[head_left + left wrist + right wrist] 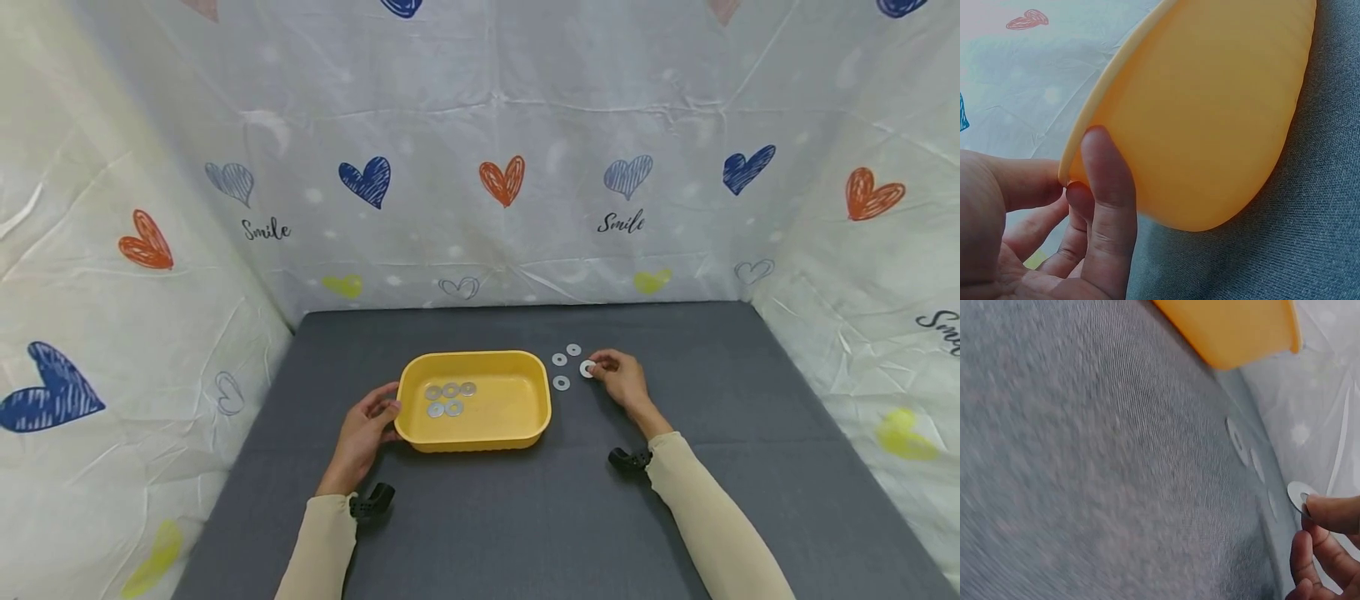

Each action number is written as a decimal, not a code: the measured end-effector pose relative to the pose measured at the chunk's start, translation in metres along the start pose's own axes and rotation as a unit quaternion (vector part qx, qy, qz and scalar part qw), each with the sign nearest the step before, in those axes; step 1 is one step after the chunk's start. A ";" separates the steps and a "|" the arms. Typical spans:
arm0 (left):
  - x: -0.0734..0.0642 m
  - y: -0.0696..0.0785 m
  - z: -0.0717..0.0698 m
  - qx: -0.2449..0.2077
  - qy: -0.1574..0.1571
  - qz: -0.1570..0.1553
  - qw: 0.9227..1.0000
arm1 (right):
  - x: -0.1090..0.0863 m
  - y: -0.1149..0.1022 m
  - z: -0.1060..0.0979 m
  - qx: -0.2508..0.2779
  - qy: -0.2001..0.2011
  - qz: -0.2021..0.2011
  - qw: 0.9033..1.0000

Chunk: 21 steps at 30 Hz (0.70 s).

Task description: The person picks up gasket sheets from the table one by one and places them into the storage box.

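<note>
Metal-grey ring, flat, resembling a washer: one piece, pinched between the thumb and fingers of the right hand (622,379). Location: just beyond the right end of a yellow tray (480,444), near three loose rings (557,383) on the dark grey cloth (480,525).

Hazards, as judged. Dropping: the pinch takes only part of the ring's edge, and so thin a piece could slip if the fingertips shift. Falling short: a release before the tray's raised rim would likely leave the ring on the cloth. Disturbance: the left hand (363,437) grips the tray's left end, thumb and fingers on either side of the rim; a tug or tilt there could slide the five rings (463,389) lying inside out of their two rows, three behind and two in front. Overlap: a careless drop among them could stack one piece on another.

Appearance of the held ring: round, thin, pale, with a central hole partly covered by a fingertip in the right wrist view. Its face looks plain; any marking is too small to tell. Tray: smooth inside, rounded corners, rolled rim, faint ribbing on the outer wall.
</note>
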State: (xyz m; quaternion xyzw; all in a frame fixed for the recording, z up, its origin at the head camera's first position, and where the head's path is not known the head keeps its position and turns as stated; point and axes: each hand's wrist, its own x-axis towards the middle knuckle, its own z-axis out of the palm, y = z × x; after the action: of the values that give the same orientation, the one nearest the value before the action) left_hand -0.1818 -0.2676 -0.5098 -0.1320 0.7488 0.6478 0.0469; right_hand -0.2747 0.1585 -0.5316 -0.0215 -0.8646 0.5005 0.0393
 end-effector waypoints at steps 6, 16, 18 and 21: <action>0.000 0.000 -0.001 0.001 0.000 0.003 1.000 | -0.008 -0.003 0.000 0.018 0.007 0.001 1.000; 0.000 -0.001 0.000 -0.001 0.003 0.005 1.000 | -0.021 -0.011 -0.004 0.077 -0.009 0.013 0.997; 0.000 -0.001 0.001 0.000 0.002 0.006 1.000 | -0.024 -0.013 -0.007 0.083 -0.014 0.015 0.996; 0.000 0.000 0.000 0.000 0.003 0.008 1.000 | -0.029 -0.018 -0.011 0.090 -0.022 0.017 0.996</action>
State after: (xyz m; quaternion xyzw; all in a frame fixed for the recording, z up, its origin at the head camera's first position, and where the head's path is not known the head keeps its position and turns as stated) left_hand -0.1819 -0.2675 -0.5098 -0.1282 0.7501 0.6476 0.0399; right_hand -0.2450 0.1569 -0.5121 -0.0211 -0.8162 0.5773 0.0136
